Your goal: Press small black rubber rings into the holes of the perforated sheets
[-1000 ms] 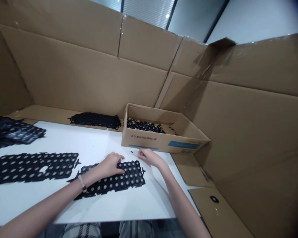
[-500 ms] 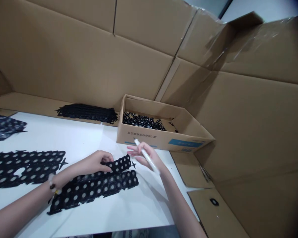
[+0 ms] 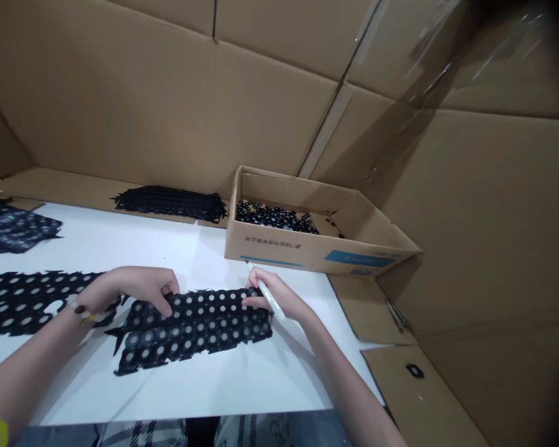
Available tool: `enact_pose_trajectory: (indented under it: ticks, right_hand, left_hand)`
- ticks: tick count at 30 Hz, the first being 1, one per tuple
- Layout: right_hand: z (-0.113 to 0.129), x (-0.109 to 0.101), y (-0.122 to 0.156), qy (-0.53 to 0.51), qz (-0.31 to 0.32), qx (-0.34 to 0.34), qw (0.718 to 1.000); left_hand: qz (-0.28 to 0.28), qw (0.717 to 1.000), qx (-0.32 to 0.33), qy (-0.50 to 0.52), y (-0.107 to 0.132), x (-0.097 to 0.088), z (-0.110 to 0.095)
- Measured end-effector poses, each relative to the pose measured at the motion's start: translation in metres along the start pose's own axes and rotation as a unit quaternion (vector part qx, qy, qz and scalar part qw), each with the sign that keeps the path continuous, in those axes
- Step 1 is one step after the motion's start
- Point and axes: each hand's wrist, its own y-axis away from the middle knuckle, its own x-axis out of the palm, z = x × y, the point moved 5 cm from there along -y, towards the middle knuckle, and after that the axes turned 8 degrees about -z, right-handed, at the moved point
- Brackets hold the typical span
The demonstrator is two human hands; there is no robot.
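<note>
Two hands (image 3: 142, 288) (image 3: 279, 295) press a perforated black sheet (image 3: 195, 326), one holding a marker (image 3: 270, 300).

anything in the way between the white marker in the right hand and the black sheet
Nothing visible stands between them. The right hand holding the slim white marker pen already rests its fingertips on the black perforated sheet of round discs.
</note>
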Motion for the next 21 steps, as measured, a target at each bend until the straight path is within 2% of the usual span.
enact_pose_trajectory:
  ticks: [2,3,4,6,7,9,11,12,14,16,18,21]
  right_hand:
    - [-0.004,0.003,0.000,-0.031,0.012,0.015,0.999]
    - [-0.006,0.007,-0.001,-0.045,0.019,0.020,0.999]
    - [-0.008,0.011,-0.001,-0.054,0.022,0.021,0.998]
    - [-0.012,0.018,-0.003,-0.050,0.008,0.017,0.999]
    - [-0.014,0.021,-0.004,-0.042,-0.005,0.013,0.999]
    - [-0.015,0.026,-0.006,-0.040,-0.033,0.008,0.999]
    - [-0.014,0.028,-0.007,-0.055,-0.055,0.000,0.997]
    - [-0.012,0.028,-0.006,-0.063,-0.065,-0.006,0.996]
    - [-0.008,0.025,-0.005,-0.082,-0.090,-0.014,0.992]
    - [-0.008,0.021,-0.005,-0.115,-0.108,-0.004,0.988]
    - [-0.011,0.020,-0.005,-0.156,-0.108,0.016,0.982]
    - [-0.015,0.023,-0.006,-0.184,-0.104,0.024,0.977]
  left_hand:
    - [0.109,0.993,-0.018,-0.030,0.013,-0.004,0.004]
    - [0.137,0.989,-0.026,-0.044,0.019,-0.009,0.006]
    - [0.132,0.989,-0.031,-0.059,0.023,-0.015,0.007]
    - [0.087,0.990,-0.040,-0.099,0.025,-0.026,0.009]
    - [0.040,0.991,-0.037,-0.120,0.022,-0.030,0.007]
    - [-0.094,0.985,-0.007,-0.147,0.013,-0.030,-0.005]
    - [-0.217,0.966,0.041,-0.135,0.000,-0.016,-0.022]
    - [-0.232,0.964,0.074,-0.108,-0.007,-0.003,-0.031]
    - [-0.212,0.968,0.123,-0.044,-0.020,0.028,-0.043]
    - [-0.195,0.971,0.141,-0.013,-0.029,0.049,-0.046]
    - [-0.201,0.971,0.133,-0.011,-0.032,0.055,-0.042]
    - [-0.213,0.969,0.125,-0.004,-0.029,0.048,-0.037]
